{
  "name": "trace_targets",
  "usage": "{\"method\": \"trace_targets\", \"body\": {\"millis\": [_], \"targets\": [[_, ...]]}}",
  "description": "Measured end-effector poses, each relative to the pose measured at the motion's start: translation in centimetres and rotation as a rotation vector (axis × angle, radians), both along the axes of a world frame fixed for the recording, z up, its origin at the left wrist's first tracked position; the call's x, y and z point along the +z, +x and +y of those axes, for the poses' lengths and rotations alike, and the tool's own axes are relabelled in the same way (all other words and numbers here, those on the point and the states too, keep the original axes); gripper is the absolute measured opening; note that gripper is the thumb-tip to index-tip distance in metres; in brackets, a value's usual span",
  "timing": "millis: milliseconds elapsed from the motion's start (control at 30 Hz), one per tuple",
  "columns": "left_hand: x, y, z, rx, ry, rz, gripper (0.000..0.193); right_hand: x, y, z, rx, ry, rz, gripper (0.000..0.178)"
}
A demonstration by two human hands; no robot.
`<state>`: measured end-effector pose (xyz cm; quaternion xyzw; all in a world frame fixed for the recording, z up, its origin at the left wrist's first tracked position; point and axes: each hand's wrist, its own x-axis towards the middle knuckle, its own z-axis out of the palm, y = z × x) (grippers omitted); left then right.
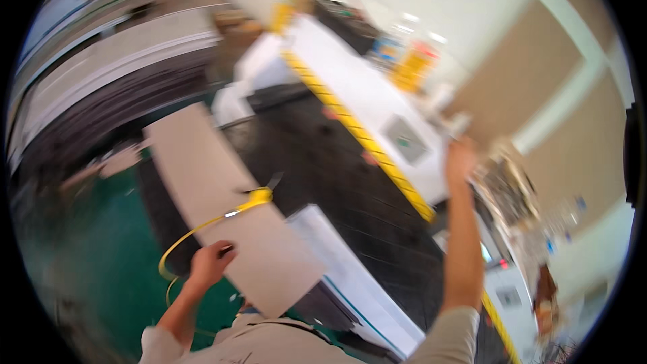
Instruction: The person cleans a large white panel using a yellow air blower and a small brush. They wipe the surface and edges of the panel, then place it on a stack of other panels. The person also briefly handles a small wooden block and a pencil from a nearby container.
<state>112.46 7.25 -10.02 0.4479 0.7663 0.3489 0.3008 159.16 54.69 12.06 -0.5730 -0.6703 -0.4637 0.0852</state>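
Note:
The picture is blurred by motion. My left hand (211, 261) is curled at the left edge of a long tan board (222, 189) lying on a dark machine bed (323, 162). Something small and dark shows between its fingers, but I cannot tell what it is. A yellow hose (195, 229) with a nozzle at its tip (261, 195) arcs just above this hand and across the board. My right hand (460, 158) is raised high, its fingers at the lower corner of a large brown panel (519, 67) that stands tilted above the machine.
A white machine housing (364, 87) with a yellow-and-black striped edge (357, 131) runs diagonally behind the bed. A white rail (350, 276) borders the bed's near side. The floor (101, 263) is green. Stacked boards (101, 74) lie at the far left.

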Motion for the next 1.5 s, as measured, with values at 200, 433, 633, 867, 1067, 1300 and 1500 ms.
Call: {"method": "trace_targets", "body": {"millis": [200,433,633,867,1067,1300,1500], "targets": [[2.8,2.2,-5.6,0.243,0.149,-0.693,0.031,0.1,-9.6,-20.4,0.748,-0.381,1.243,0.021],[5.5,11.6,-14.3,0.310,0.259,-0.853,0.022,-16.7,-18.8,-43.1,0.692,-1.947,2.194,0.015],[9.1,18.9,-23.2,0.444,0.325,-0.704,0.024,-15.9,-17.8,-53.4,0.932,-2.463,1.642,0.019],[10.3,22.0,-27.9,0.430,0.270,-0.696,0.028,-14.3,-15.8,-56.2,0.877,-2.620,1.202,0.019],[10.1,21.8,-29.9,0.385,0.356,-0.870,0.031,-13.0,-15.9,-57.7,0.810,-2.587,1.056,0.025],[9.4,17.9,-33.1,0.319,0.357,-0.879,0.034,-12.8,-19.1,-60.2,0.751,-2.661,0.986,0.029],[8.6,14.7,-35.8,0.382,0.346,-0.722,0.028,-12.5,-22.5,-63.8,0.747,-2.577,1.067,0.028]]}}
